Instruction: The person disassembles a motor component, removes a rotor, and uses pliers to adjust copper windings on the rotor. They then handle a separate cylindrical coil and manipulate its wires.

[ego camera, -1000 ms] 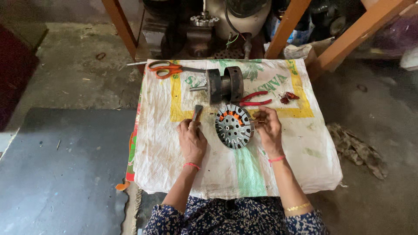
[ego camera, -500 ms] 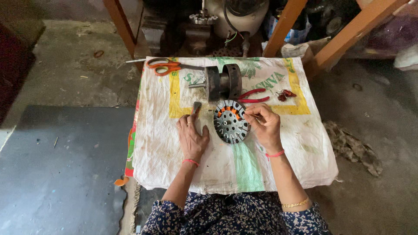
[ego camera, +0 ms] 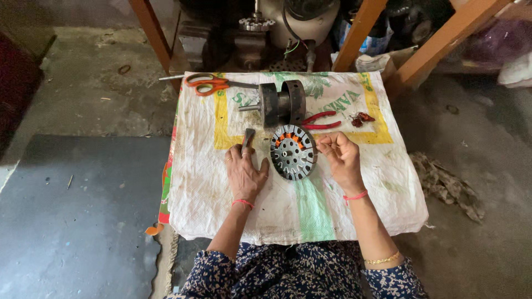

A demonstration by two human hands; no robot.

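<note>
stator (ego camera: 293, 151): round slotted metal disc with orange bits in the upper slots, lying flat mid-sack, between both hands
left hand (ego camera: 244, 171): flat on the sack, fingers spread, nothing gripped; thumb side just beside the stator's left edge, fingertips right by a small dark tool (ego camera: 247, 138)
right hand (ego camera: 342, 158): at the stator's right rim, fingertips (ego camera: 326, 145) pinched together on something thin, probably wire or a sliver of insulation; too small to tell which
surface (ego camera: 366, 182): low stand covered by a white woven sack with yellow and green print
farther back on the sack: dark motor hub with shaft (ego camera: 281, 103) just behind the stator, orange-handled scissors (ego camera: 208, 83) at the far left corner, red-handled pliers (ego camera: 320, 120) to the right, a few small reddish scraps (ego camera: 360, 118) beyond those
step in hand: looks like picking at or feeding the winding on the right side of the stator, left hand mostly steadying
next move calls for: probably a fine pinch and a steady pull along the slot, plus a firmer left-hand press so the disc doesn't spin or slide on the sack
</note>
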